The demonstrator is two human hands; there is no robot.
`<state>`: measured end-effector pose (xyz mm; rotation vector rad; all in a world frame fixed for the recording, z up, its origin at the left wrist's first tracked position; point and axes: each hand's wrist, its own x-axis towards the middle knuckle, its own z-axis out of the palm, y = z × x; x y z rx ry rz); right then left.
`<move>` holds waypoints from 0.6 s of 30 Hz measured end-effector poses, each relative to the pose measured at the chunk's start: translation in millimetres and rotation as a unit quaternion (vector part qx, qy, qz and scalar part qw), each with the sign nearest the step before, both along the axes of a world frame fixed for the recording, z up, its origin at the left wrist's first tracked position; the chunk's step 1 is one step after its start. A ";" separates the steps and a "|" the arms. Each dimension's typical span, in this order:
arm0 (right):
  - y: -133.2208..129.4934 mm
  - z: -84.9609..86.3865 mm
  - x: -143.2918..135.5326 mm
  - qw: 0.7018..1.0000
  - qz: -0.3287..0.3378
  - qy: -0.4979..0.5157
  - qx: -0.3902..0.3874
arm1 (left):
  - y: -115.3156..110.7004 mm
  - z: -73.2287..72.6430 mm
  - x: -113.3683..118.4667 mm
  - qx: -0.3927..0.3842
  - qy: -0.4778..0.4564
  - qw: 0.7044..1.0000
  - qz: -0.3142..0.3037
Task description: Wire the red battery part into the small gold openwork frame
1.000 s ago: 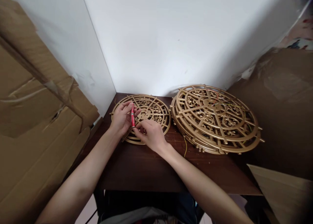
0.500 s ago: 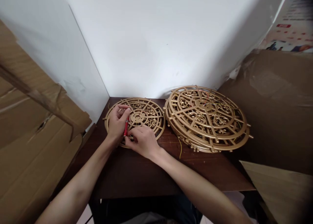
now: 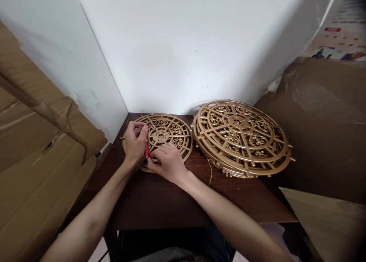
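A slim red pen-like tool (image 3: pixel 147 148) with a shiny metal part stands almost upright between my hands. The thumb and forefinger of my left hand (image 3: pixel 135 140) are pinched together at its upper end. At its lower end, my right hand (image 3: pixel 169 162) has its fingertips closed on the tool. Both hands are over the near left part of a round gold openwork panel (image 3: pixel 186 153), which lies flat on the dark table. Scrollwork fills the panel's rings. The exact tips of the tool are hidden by my fingers.
A tilted stack of similar gold round panels (image 3: pixel 246 140) stands to the right, with thin coloured wires on top. A yellow wire (image 3: pixel 211 173) hangs onto the brown table (image 3: pixel 160 208). Cardboard flanks the left (image 3: pixel 42 151) and right (image 3: pixel 320 132); a white wall (image 3: pixel 177 56) rises behind.
The red tool and my left fingertips have shifted very slightly left and tilted a little. My right hand keeps nearly the same place at its lower end.
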<state>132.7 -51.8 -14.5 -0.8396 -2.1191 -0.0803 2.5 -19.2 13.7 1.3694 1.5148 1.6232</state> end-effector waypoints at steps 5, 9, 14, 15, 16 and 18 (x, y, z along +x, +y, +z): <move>7.3 19.8 17.3 0.995 0.078 -0.008 0.063 | -0.2 3.6 -2.1 -0.011 -0.103 0.993 -0.056; 8.3 27.9 25.1 0.992 0.003 0.124 0.031 | -4.1 7.2 -1.4 0.038 -0.101 0.984 -0.142; 10.9 25.4 26.1 0.981 -0.031 0.180 -0.058 | -11.0 11.7 1.8 0.041 -0.081 0.965 -0.246; 11.3 25.2 26.1 0.977 -0.033 0.193 -0.080 | -11.6 12.1 1.8 0.034 -0.077 0.962 -0.258; 11.5 25.6 26.1 0.971 -0.031 0.213 -0.104 | -11.9 12.5 1.6 0.029 -0.076 0.961 -0.266; 11.2 27.5 26.5 0.953 -0.015 0.263 -0.153 | -11.5 12.9 0.4 0.028 -0.084 0.959 -0.271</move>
